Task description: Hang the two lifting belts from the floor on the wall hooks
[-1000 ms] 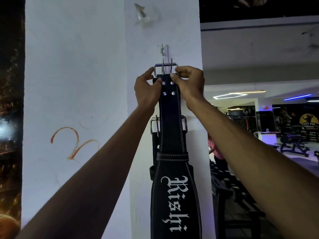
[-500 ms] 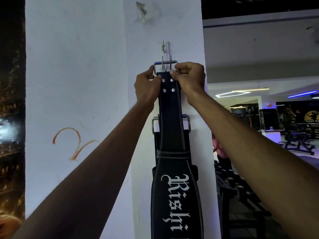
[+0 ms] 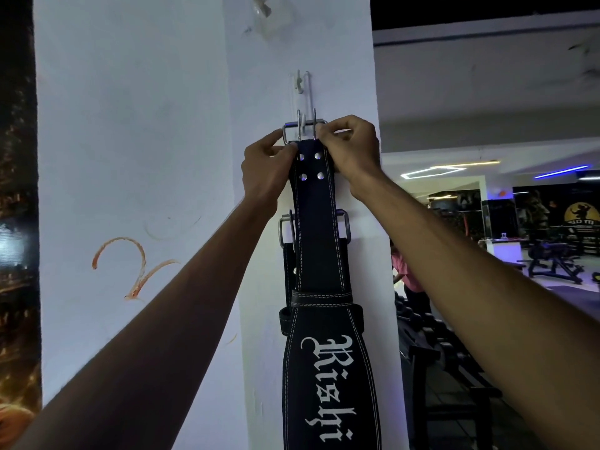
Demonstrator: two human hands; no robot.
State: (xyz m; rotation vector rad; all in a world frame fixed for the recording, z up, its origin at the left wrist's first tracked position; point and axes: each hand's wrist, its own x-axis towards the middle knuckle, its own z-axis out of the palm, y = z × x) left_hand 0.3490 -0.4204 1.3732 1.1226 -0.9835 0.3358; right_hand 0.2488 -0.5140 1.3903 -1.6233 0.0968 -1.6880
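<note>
Head view: the white pillar (image 3: 181, 157) fills the centre of your frame, with an orange scrawl (image 3: 130, 267) on its left face and a dim gym floor with benches to the right. Down the pillar's narrow front face hangs the front belt (image 3: 316, 241), black with white stitching and white lettering reading "Rishi", its top end held up at the level of your hands. Behind it, lower on the same face, the rear belt (image 3: 287, 271) hangs flat against the wall, its steel buckle (image 3: 285, 230) showing on either side of the front strap. Your left hand (image 3: 268, 168) has its grip closed on the left edge of the front belt's top end, fingertips pinching just below the buckle. Your right hand (image 3: 352, 147) has its grip closed on the right side of that belt's top buckle (image 3: 300, 128), thumb and fingers curled round the frame. The buckle's two prongs stand upright. The clear wall hook (image 3: 300, 82) sits just above the buckle; whether the frame touches its lower tip you cannot tell from here. A second clear hook (image 3: 264, 9) is fixed higher up.
</note>
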